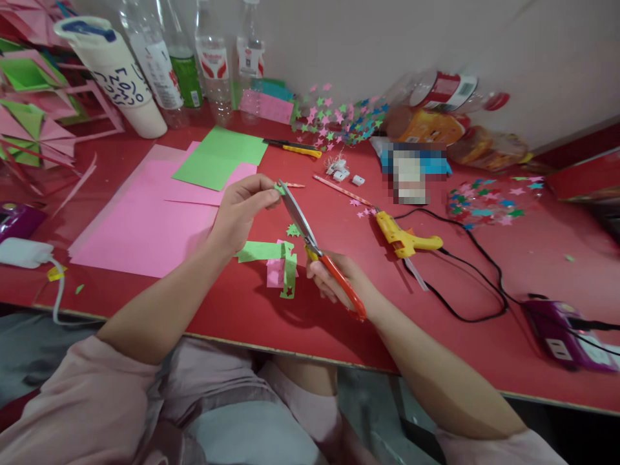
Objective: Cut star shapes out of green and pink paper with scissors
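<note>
Between thumb and forefinger, my left hand (246, 205) pinches a small piece of green paper (279, 188). My right hand (339, 278) grips a pair of scissors (301, 223) with red-orange handles, its blade tips right at that green piece. Under the scissors lie a few green star cut-outs (293, 230). Nearer me on the red table, a green paper strip with star-shaped holes (289, 278) overlaps a pink paper scrap (275, 274). Another green strip (259, 251) lies beside them, below my left hand.
Pink sheets (140, 213) and a green sheet (220, 158) lie left. A yellow glue gun (407, 237) with a looping black cord sits right, near a purple power strip (557, 332). Bottles (213, 71) and a white tumbler (119, 81) stand along the wall. A yellow cutter (300, 150) lies behind.
</note>
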### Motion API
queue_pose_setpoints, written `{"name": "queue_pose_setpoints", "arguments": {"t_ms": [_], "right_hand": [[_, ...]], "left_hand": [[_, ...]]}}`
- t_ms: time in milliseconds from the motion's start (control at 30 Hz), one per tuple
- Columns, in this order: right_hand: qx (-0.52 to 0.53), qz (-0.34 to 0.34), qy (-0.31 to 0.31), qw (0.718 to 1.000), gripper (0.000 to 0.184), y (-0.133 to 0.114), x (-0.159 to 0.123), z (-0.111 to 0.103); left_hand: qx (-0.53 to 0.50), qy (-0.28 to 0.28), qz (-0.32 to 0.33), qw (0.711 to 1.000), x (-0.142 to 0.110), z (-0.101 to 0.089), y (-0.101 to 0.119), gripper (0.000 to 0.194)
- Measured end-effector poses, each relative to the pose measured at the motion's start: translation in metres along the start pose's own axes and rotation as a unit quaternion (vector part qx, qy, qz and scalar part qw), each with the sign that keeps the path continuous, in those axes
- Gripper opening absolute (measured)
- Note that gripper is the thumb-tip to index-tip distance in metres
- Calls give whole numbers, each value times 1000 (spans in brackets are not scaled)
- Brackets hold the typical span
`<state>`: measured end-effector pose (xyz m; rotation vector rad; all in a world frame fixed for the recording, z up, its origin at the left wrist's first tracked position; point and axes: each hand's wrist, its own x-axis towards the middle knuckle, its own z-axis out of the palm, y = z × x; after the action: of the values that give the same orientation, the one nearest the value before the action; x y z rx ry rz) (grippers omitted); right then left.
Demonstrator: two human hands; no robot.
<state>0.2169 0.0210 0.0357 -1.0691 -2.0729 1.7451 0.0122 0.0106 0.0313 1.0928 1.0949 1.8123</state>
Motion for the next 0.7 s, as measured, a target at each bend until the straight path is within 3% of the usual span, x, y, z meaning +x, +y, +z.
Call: {"name": "queue_pose_setpoints", "arguments": {"t_ms": [700], "right_hand": [[1, 17, -2, 1000, 32, -2, 0, -3]], "left_hand": [[12, 2, -6, 1000, 0, -2, 6, 11]]}}
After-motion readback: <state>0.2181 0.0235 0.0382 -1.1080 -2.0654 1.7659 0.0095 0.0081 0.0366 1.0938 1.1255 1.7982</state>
